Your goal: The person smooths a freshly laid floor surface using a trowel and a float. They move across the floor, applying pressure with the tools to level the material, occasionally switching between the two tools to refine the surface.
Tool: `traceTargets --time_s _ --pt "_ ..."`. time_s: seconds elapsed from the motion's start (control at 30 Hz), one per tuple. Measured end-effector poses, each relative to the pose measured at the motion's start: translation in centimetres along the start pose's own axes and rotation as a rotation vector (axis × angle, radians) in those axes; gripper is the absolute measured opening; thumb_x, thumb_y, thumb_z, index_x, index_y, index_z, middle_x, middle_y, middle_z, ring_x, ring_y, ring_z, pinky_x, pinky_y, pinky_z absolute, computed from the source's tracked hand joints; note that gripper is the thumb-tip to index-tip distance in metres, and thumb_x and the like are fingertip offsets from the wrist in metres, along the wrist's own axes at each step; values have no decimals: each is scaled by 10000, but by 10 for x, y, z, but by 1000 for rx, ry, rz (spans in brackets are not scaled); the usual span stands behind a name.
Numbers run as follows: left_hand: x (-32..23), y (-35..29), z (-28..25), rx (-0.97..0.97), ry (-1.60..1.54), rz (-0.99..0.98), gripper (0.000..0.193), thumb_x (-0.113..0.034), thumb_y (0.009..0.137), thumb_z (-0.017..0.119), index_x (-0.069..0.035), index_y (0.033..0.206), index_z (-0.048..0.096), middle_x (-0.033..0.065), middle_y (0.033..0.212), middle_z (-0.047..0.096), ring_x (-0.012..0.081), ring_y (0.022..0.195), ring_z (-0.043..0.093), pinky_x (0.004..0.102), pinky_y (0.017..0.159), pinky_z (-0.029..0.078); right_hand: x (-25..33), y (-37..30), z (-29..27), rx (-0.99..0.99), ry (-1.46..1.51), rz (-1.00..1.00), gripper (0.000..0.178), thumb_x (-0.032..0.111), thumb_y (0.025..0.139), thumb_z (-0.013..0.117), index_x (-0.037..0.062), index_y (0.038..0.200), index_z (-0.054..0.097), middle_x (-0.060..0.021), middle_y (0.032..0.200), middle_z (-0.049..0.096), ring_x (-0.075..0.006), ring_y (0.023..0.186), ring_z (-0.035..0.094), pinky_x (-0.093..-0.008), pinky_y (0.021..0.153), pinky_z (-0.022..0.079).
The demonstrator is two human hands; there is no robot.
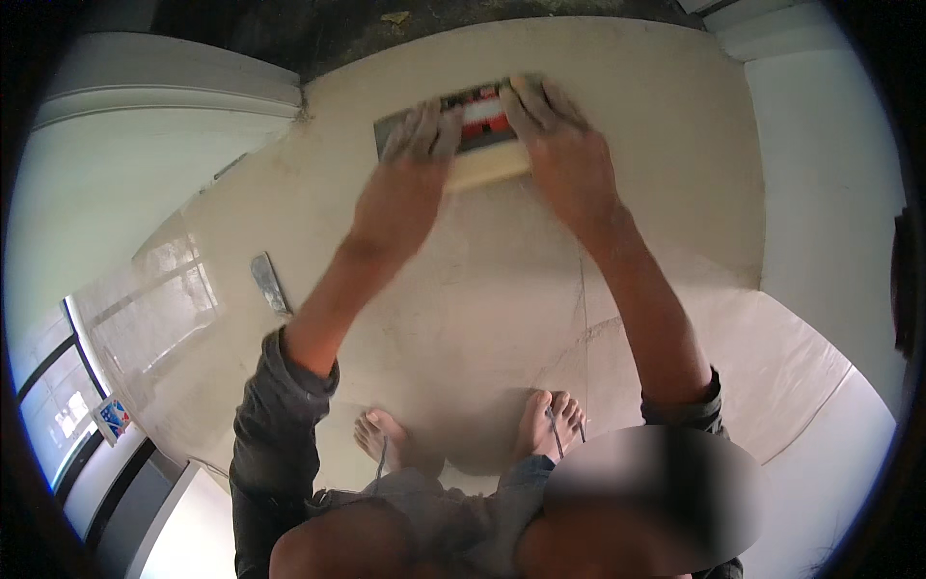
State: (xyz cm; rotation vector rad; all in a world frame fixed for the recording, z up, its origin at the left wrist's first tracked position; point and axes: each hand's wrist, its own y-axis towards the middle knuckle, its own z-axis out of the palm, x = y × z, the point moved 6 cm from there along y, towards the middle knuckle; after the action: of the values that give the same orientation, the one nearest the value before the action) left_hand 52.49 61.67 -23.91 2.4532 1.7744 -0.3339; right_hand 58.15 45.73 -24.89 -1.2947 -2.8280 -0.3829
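Both my arms reach forward, low over a beige tiled floor (463, 280). Under my hands is a rectangular block (482, 114) with a black, red and white top and a thick cream-coloured edge on my side; its exact kind I cannot make out. The fingers of my left hand (410, 169) lie over its left part, bent and dusty. My right hand (559, 145) grips its right end, fingers over the top, slightly blurred. A flat grey scraper-like tool (270, 282) lies on the floor beside my left forearm, touched by neither hand.
My bare feet (545, 422) stand on the tiles close to me. White walls (820, 174) bound the floor on the right, with a white ledge (174, 96) at the left. Beyond the far edge is a dark, rough floor (405, 39). Dark-framed panes (72, 405) stand at the lower left.
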Motion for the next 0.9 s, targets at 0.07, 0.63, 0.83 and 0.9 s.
traceTargets --time_s 0.07,0.63,0.83,0.9 --pt "18 24 -5 -33 8 4 677 72 908 582 54 1567 425 331 1563 475 424 1445 518 440 1203 452 -12 23 13 11 -32 34 491 109 884 685 3 1363 670 -178 1454 642 -402 1369 591 -476 1162 488" --pt "35 24 -3 -70 83 17 631 15 927 582 28 1546 461 300 1486 559 403 1358 579 455 1148 486 -12 52 16 243 -104 58 464 156 943 684 55 1395 678 -192 1354 707 -330 1190 724 -478 1006 593" --pt "48 41 -6 -62 113 44 654 6 930 584 24 1568 439 293 1518 534 385 1401 546 440 1154 487 -12 60 11 105 -158 13 445 98 938 672 56 1381 676 -166 1311 731 -306 1140 741 -445 1002 587" --pt "29 29 -11 -51 129 54 659 1 936 588 27 1575 430 286 1549 508 375 1458 495 434 1181 465 -12 45 2 -178 -187 -47 435 57 922 689 57 1357 684 -152 1270 754 -287 1093 760 -425 975 598"
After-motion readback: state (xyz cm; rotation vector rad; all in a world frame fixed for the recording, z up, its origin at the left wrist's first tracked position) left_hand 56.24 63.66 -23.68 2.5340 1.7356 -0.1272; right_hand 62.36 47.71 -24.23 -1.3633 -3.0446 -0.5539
